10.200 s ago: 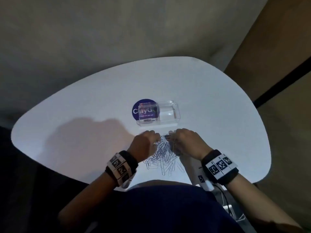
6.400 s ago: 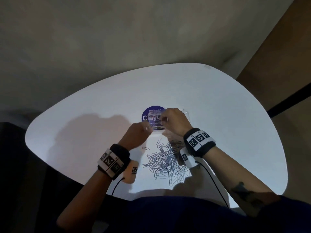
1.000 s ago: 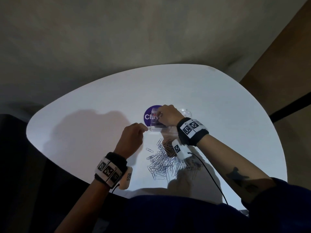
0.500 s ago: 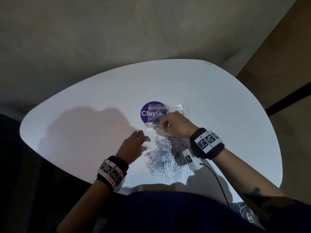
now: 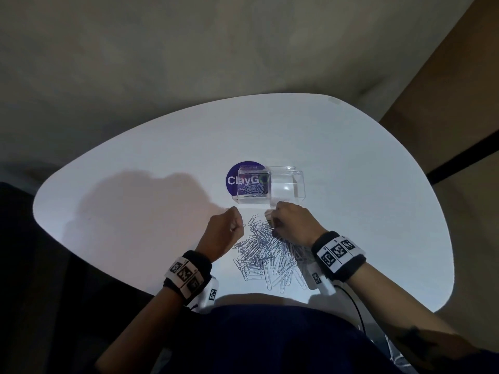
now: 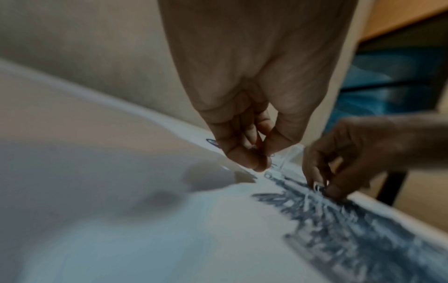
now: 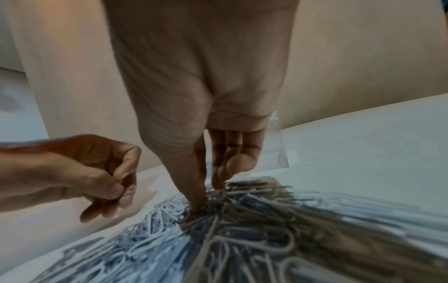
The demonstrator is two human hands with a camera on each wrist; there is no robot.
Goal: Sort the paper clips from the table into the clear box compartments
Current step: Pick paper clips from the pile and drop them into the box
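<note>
I am reading "ClayG" in white letters on the round purple sticker (image 5: pixel 237 179), partly showing through the clear box (image 5: pixel 286 184); smaller print below stays illegible.

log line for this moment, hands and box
left hand: pinching clip | right hand: fingers in clip pile | box: left compartment has clips, right looks empty

The room was dim, and only the white table (image 5: pixel 351 184) was bright. A large soft shadow (image 5: pixel 140 206) lay toward its left edge. The head view bent strongly at the edges. The left wrist view was blurred; in the right wrist view the near paper clips (image 7: pixel 278 239) were smeared.
</note>
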